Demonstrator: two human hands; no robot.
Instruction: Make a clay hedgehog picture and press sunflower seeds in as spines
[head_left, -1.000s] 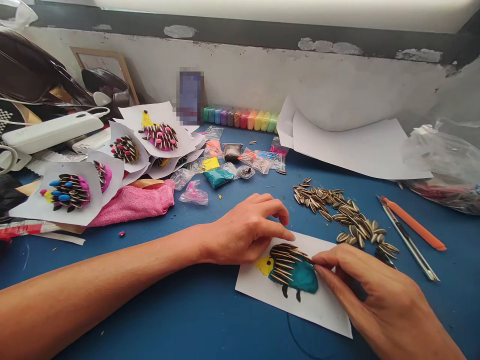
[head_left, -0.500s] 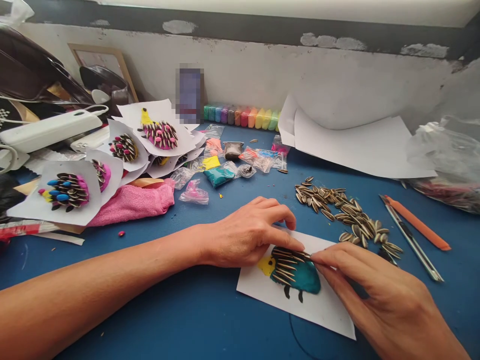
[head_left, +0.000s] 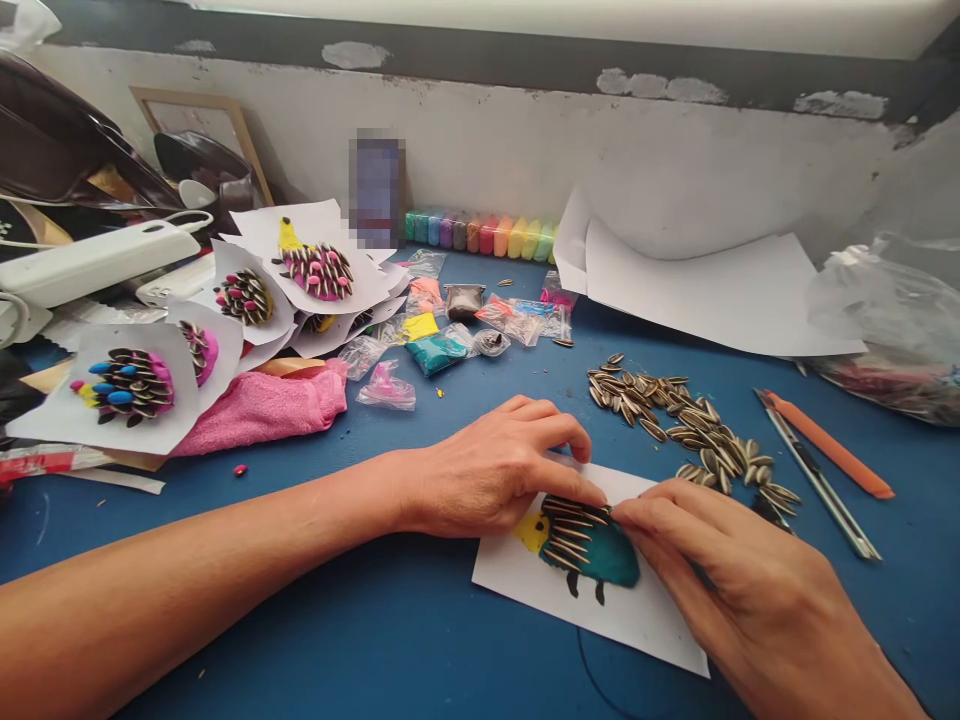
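A teal clay hedgehog with a yellow head and two black feet lies on a white paper sheet. Rows of striped sunflower seeds stick out of its back. Reaching over the top of the sheet, my left hand is open, its index fingertip touching the clay's upper edge near the seeds. My right hand pinches at the upper right of the clay, its fingertips closed on a sunflower seed that they mostly hide. Loose sunflower seeds lie in a pile beyond that hand.
A utility knife and an orange stick-like tool lie at right. Small bags of clay are scattered mid-table. Finished seed-covered clay pictures and a pink cloth are at left. Curved white paper stands behind.
My right fingertips have shifted slightly left along the clay's top edge, nearer the left index finger. My left hand stays almost still; the whole view has shifted slightly.
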